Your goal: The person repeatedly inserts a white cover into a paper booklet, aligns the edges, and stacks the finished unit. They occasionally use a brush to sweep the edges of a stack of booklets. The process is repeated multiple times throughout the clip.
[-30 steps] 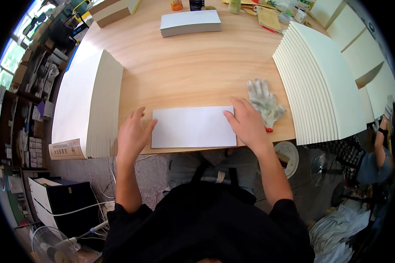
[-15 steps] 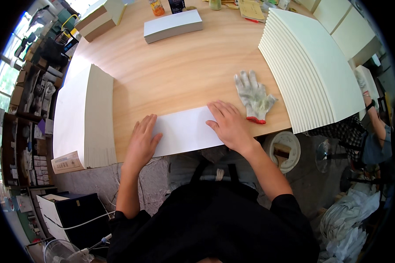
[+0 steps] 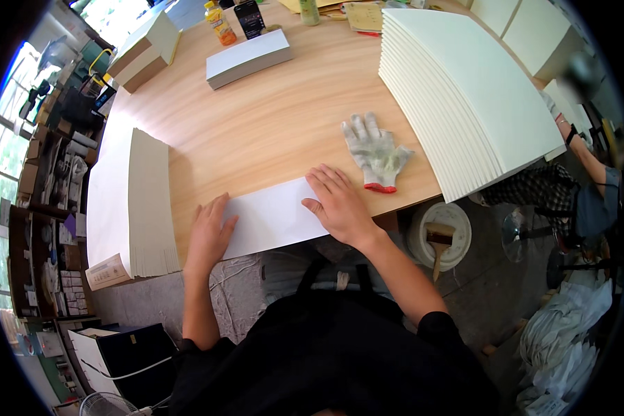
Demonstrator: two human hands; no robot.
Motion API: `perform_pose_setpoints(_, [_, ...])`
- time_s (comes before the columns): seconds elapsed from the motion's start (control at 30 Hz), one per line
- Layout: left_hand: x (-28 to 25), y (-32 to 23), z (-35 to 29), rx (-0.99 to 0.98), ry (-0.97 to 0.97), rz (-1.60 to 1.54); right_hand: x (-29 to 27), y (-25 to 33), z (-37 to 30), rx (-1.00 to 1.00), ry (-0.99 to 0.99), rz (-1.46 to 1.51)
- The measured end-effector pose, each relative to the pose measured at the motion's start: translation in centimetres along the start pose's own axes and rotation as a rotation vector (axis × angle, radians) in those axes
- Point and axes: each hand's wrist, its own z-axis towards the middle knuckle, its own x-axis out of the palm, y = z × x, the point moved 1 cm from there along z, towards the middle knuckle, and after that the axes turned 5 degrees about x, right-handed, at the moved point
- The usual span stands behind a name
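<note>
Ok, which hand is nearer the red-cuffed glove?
Right. The right hand is close by the glove, on its near left; the left hand is farther left, at the left end of the white paper.

On the desk [image 3: 277, 125]: grey-white glove [image 3: 376, 154] w/ red cuff at abt 1:30, orange bottle [image 3: 221, 26] w/ yellow cap at 11, dark boxy thing [image 3: 249, 19] just R of it, greenish bottle [image 3: 309, 12] at 12. Off it: white bucket [image 3: 460, 254] w/ a brush [image 3: 438, 239] approx 3:30, another person's blue-grey sleeve [image 3: 598, 213] at 3, whitish plasticky pile [image 3: 565, 333] at 4, fan [image 3: 107, 405] (partly cut off) ~7:30, cluttered shelves [image 3: 55, 256] nr 9.
</note>
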Motion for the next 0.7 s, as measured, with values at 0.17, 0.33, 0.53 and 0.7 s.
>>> perform_pose_setpoints(0.17, [-0.6, -12.3, 5.2, 0.217, -0.087, -0.335, -7.0, 0.4, -5.5, -0.008, -0.218, 0.209])
perform_pose_setpoints(0.33, [11.1, -26.4, 4.8, 0.601, 0.531, -1.009, -11.1, -9.0, -26.0, 0.933, -0.414, 0.287])
perform_pose_setpoints(0.53, [35.9, -35.1, 3.8, 0.667, 0.682, -0.440, -6.3, -21.0, -42.1, 1.348, -0.196, -0.203])
perform_pose_setpoints(0.7, [46.8, -34.6, 2.5, 0.755, 0.614, -0.112, -1.1, -24.1, -40.2, 1.317, -0.139, -0.065])
